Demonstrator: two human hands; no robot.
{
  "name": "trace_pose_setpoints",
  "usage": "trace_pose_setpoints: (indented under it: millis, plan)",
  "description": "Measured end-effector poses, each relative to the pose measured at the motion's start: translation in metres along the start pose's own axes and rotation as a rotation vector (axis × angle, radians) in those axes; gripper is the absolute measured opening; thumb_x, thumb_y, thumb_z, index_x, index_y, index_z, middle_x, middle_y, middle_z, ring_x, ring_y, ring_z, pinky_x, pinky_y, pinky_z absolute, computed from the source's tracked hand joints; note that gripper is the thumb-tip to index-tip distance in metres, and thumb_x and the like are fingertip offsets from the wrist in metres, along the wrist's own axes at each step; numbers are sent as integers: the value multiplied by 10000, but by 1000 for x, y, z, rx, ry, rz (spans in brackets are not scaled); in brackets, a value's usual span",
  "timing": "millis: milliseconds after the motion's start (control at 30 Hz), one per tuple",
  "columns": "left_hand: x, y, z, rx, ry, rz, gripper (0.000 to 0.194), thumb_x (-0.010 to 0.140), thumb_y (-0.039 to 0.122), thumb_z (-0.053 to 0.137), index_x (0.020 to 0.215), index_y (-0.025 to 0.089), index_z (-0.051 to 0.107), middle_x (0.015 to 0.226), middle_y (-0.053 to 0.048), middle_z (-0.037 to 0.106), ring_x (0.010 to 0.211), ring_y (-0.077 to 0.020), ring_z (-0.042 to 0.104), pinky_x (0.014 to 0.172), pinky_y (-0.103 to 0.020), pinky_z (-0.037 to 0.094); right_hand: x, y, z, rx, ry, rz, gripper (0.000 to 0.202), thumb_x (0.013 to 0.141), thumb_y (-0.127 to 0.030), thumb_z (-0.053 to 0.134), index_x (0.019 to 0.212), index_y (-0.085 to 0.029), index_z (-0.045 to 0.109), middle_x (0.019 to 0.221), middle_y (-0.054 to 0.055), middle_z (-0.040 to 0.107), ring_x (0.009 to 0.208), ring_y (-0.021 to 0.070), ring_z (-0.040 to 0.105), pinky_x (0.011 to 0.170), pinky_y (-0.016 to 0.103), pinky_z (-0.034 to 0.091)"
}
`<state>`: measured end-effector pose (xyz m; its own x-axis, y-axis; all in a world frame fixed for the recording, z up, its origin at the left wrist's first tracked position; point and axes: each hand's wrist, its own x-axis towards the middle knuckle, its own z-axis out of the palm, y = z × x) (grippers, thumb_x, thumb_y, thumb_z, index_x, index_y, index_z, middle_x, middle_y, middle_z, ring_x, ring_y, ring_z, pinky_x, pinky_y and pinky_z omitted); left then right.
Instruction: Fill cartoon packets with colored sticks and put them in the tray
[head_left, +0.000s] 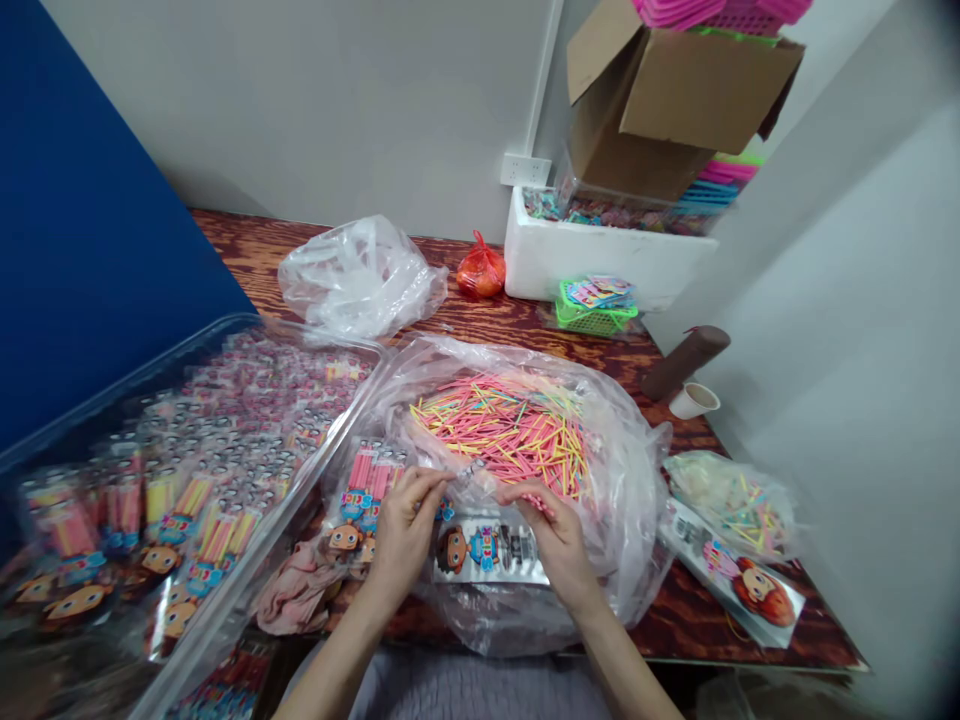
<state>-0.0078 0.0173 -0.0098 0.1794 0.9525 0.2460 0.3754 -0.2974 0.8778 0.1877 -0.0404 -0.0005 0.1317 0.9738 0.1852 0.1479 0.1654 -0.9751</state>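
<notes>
My left hand (405,525) is closed in a pinch at the edge of a small clear plastic packet (474,482), which stretches between my hands. My right hand (553,535) curls its fingers around a few pink candy sticks (537,503), and its fingertips meet the packet's other side. Below my hands lies a printed packet (480,550) with a cartoon figure, on a large clear bag. Just beyond them the bag (630,520) lies spread out, with a heap of pink and yellow sticks (510,425) on it. Filled packets (367,490) lie beside my left hand.
A clear bin (300,480) of filled packets stands left. A pink cloth (300,590) lies by it. To the right are printed packets (750,590), a bag of sticks (742,505), and a paper cup (694,400). Behind are a green basket (596,318) and foam box (585,250).
</notes>
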Motion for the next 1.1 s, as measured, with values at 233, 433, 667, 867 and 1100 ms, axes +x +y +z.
trace_pose_setpoints:
  millis: [233, 433, 667, 867, 1100]
  plan:
    - [-7, -4, -3, -125, -20, -70, 250, 909, 312, 525, 944, 207, 748, 893, -52, 686, 887, -195, 637, 778, -307, 498, 7, 3, 5, -29, -21, 8, 216, 951, -328, 523, 962, -231, 716, 934, 46, 715, 920, 214, 636, 850, 327, 475]
    - [-12, -8, -9, -145, 4, -89, 249, 907, 333, 536, 879, 203, 746, 876, -50, 689, 858, -194, 642, 757, -297, 503, 8, 5, 11, -11, -41, 19, 205, 951, -307, 519, 939, -237, 711, 923, 35, 711, 909, 206, 638, 851, 311, 462]
    - [-16, -2, -14, -171, 5, -75, 226, 913, 295, 542, 926, 207, 749, 889, -53, 681, 871, -187, 631, 762, -284, 492, 13, 5, 21, -27, -74, 40, 213, 956, -305, 508, 944, -234, 708, 932, 35, 708, 915, 203, 629, 848, 306, 455]
    - [-21, 0, -20, -215, 9, -98, 215, 915, 280, 549, 950, 211, 750, 893, -46, 681, 873, -182, 629, 780, -280, 481, 23, -1, 28, -17, -73, -13, 201, 944, -306, 528, 928, -240, 718, 916, 32, 713, 899, 204, 629, 833, 306, 463]
    - [-27, -7, -22, -293, -22, -176, 209, 901, 282, 565, 943, 215, 758, 919, -44, 688, 908, -190, 627, 808, -279, 456, 31, -3, 29, 197, 31, 83, 129, 888, -311, 627, 922, -231, 721, 907, 35, 733, 952, 213, 647, 870, 339, 471]
